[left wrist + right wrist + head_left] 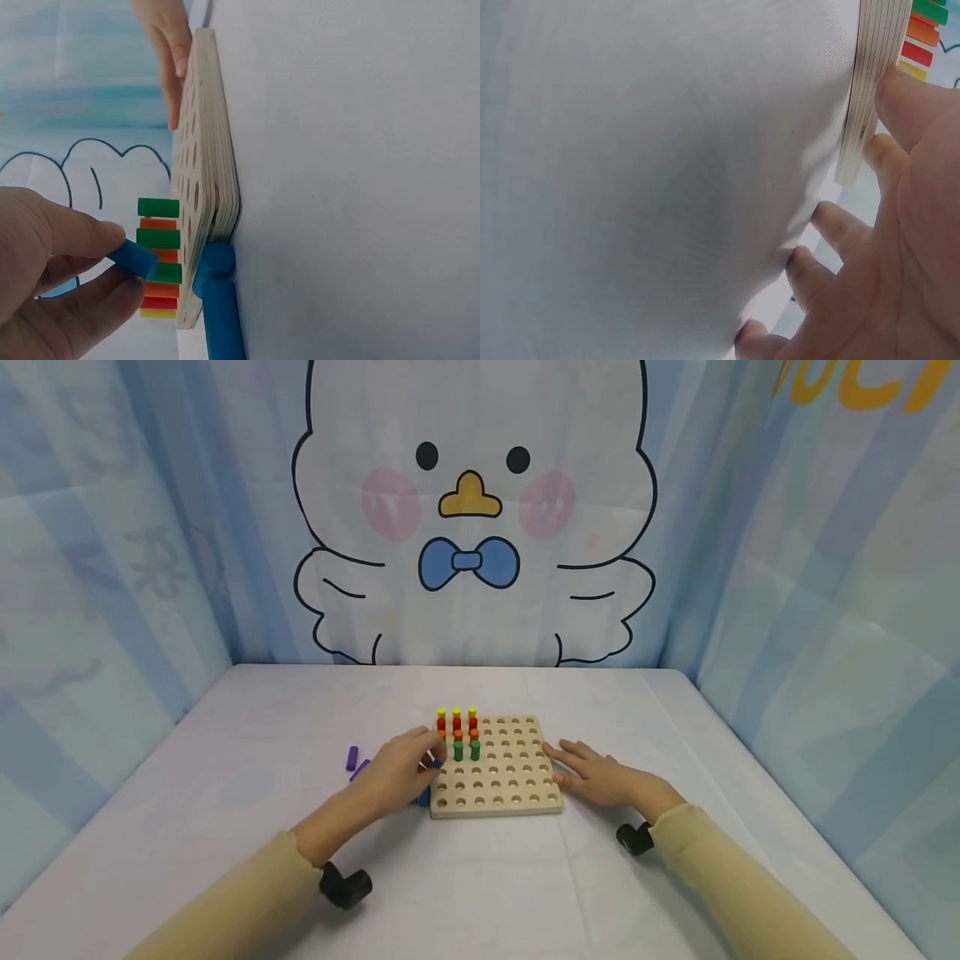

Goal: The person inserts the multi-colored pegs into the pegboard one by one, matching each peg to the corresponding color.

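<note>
A square wooden pegboard (pixel 496 785) lies on the table, with rows of round holes. At its far left, yellow, red, orange and green pegs (pixel 475 751) stand upright in rows of up to three. My left hand (pixel 406 767) pinches a blue peg (pixel 135 259) between thumb and fingers, tilted, above the board's left side beside the green pegs. My right hand (pixel 600 774) rests at the board's right edge with fingers spread; thumb and index finger touch that edge, and the other fingertips reach down to the tablecloth.
Loose blue pegs (pixel 223 319) lie against the board's left side. Farther left on the white tablecloth (pixel 225 793) are purple pegs (pixel 352 758). A curtain (pixel 468 610) with a cartoon figure hangs behind the table, and more curtain flanks both sides.
</note>
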Demonstrator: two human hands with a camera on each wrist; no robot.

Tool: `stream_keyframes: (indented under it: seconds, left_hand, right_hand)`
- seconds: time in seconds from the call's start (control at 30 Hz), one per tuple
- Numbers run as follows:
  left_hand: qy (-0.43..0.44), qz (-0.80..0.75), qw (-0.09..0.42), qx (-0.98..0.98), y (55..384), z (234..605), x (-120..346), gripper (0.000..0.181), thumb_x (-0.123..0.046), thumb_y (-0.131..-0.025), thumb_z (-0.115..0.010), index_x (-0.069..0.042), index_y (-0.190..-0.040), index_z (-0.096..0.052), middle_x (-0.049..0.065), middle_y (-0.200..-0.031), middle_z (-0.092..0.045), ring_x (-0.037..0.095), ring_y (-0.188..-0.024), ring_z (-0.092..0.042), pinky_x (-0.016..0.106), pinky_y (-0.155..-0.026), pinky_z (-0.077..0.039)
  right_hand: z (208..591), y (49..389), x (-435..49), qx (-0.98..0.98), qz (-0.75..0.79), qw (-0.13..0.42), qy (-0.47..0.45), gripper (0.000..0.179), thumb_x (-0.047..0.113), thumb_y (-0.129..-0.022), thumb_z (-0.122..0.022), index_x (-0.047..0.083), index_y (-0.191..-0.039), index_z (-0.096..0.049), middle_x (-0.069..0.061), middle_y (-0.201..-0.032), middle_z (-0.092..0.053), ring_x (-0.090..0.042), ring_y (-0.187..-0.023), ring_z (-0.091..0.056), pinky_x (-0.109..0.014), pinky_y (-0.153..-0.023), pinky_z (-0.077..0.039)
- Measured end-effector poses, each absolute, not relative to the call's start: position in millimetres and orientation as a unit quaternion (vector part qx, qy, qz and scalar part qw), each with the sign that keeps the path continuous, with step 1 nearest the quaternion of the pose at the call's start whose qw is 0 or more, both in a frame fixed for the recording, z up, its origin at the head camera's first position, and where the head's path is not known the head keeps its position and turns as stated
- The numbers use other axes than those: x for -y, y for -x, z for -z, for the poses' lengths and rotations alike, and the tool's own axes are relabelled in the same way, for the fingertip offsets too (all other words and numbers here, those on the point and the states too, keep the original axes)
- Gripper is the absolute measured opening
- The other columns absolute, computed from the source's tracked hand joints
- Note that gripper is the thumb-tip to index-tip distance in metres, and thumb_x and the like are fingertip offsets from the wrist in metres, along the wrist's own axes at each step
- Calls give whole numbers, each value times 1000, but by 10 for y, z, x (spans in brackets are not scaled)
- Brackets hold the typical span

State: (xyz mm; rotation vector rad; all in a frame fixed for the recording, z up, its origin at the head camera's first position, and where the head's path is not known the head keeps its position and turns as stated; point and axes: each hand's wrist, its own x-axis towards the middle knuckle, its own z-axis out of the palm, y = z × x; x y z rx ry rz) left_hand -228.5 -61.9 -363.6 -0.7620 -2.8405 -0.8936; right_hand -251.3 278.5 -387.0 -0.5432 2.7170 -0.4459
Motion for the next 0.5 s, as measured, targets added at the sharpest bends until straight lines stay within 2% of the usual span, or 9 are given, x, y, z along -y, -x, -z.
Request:
stream_keyframes:
  seconds: [0.27, 0.5]
  left_hand:
    - [234, 291, 57, 926, 2384, 3660, 585, 18, -5, -92, -76, -16, -97, -64, -4, -99, -65, 14, -93, -67, 32, -84, -59]
    - [227, 306, 64, 922, 2441, 3711, 550, 18, -5, -90, -78, -15, -95, -64, -3, -98, -66, 13, -90, -69, 31, -81, -60]
  right_hand:
    - [3876, 2515, -2783, -954, 159, 168, 191, 65, 49, -110, -41, 21, -166, -23, -22, -171, -15, -49, -157, -8, -78, -117, -9]
    - [3877, 2521, -2789, -954, 160, 169, 187, 65, 49, -110, -40, 22, -166, -22, -20, -172, -15, -47, -158, -7, -77, -118, -8]
